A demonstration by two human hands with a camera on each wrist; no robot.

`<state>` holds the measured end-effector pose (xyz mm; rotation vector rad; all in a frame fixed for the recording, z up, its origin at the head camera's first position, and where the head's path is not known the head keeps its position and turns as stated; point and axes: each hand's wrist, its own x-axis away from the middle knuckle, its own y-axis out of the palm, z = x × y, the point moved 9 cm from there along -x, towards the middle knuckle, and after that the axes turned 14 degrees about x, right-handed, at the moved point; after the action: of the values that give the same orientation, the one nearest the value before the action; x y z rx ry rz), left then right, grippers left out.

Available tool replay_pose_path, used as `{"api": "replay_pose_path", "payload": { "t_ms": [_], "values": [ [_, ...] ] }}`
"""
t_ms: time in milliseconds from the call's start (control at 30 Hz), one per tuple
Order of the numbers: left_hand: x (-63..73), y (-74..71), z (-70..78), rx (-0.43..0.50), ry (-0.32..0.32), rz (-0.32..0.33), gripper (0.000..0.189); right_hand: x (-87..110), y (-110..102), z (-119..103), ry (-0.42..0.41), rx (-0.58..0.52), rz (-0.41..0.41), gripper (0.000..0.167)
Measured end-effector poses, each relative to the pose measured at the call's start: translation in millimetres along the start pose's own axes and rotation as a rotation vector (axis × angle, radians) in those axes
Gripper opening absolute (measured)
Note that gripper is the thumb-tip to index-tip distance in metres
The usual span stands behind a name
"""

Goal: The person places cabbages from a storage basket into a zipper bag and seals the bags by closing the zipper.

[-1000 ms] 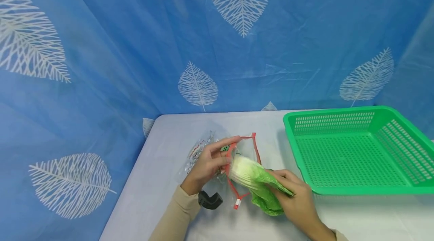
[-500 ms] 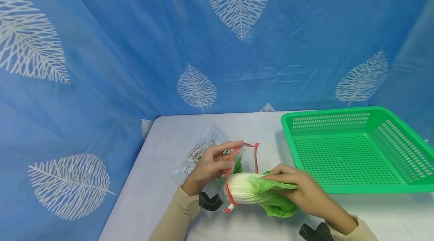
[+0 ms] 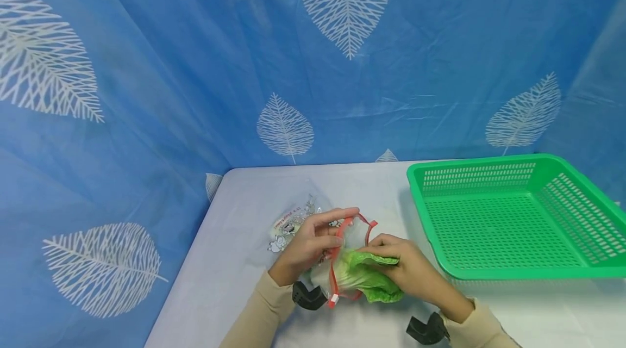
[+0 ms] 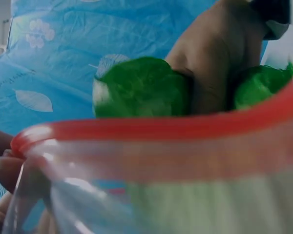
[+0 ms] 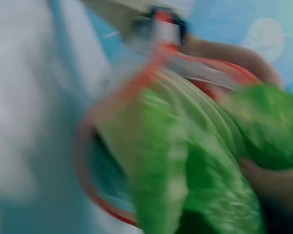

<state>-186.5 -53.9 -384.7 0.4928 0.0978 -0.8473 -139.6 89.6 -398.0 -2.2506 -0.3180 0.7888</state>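
A leafy cabbage (image 3: 369,277) lies with its pale stem end inside a clear zip bag (image 3: 288,228) and its green leaves sticking out of the mouth. The bag's red zip rim (image 4: 151,129) crosses in front of the leaves in the left wrist view. My left hand (image 3: 310,242) pinches that rim at its far side. Gripping the leafy end is my right hand (image 3: 398,261), with the thumb on one side of the leaves in the right wrist view. Cartoon print (image 3: 293,220) marks the bag's film.
A green plastic basket (image 3: 435,239) stands to the right on the white table (image 3: 254,190). Behind the table hangs a blue curtain (image 3: 220,65) with white leaf patterns. Black wrist mounts (image 3: 309,296) sit on both wrists.
My right hand has pushed the cabbage leftward, stem first, deeper into the bag. The left hand keeps its hold on the rim and has shifted slightly to the right.
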Motion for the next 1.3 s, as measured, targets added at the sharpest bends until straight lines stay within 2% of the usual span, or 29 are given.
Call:
{"api": "replay_pose_path", "payload": {
  "t_ms": [167,300,367,433,533,667,867,967,1033,1133,1200,1300],
  "values": [
    [-1.8,0.3,-1.6,0.019,0.021,0.002,0.055,15.1,-0.4,-1.9,0.082,0.139,0.226,0.051],
    [-2.6,-3.8,-4.6,0.062,0.029,0.046,0.056,29.7,-10.0,0.1,0.153,0.235,0.432,0.057],
    [-2.5,-8.9,-3.6,0.083,0.049,0.082,0.057,34.7,-14.4,3.6,0.194,0.248,0.504,0.058],
    [-2.7,-14.2,-2.4,0.091,0.071,0.117,0.058,38.6,-17.3,9.1,0.245,0.222,0.534,0.056],
    [-6.2,-22.2,-2.8,0.091,0.082,0.168,0.06,40.9,-18.0,15.3,0.285,0.147,0.509,0.05],
    [-12.2,-29.8,-5.7,0.08,0.069,0.201,0.06,40.7,-18.3,16.2,0.27,0.027,0.405,0.043],
    [-15.0,-27.1,-1.0,0.064,0.109,0.148,0.06,34.6,-22.8,10.1,0.164,-0.061,0.216,0.042],
    [-16.4,-20.9,-0.4,0.075,0.106,0.118,0.06,23.8,-16.7,11.9,0.12,-0.115,0.114,0.037],
    [-16.3,-18.5,-1.5,0.075,0.094,0.122,0.06,16.0,-9.6,15.7,0.116,-0.171,0.063,0.034],
    [-14.7,-17.7,-1.3,0.094,0.106,0.154,0.061,8.2,-2.1,19.6,0.129,-0.194,0.088,0.032],
    [-13.7,-18.3,-0.1,0.099,0.135,0.176,0.062,6.7,-0.2,19.9,0.162,-0.166,0.17,0.031],
    [-14.7,-17.3,0.8,0.098,0.172,0.181,0.062,7.6,1.0,15.4,0.249,-0.055,0.317,0.033]
  ]
}}
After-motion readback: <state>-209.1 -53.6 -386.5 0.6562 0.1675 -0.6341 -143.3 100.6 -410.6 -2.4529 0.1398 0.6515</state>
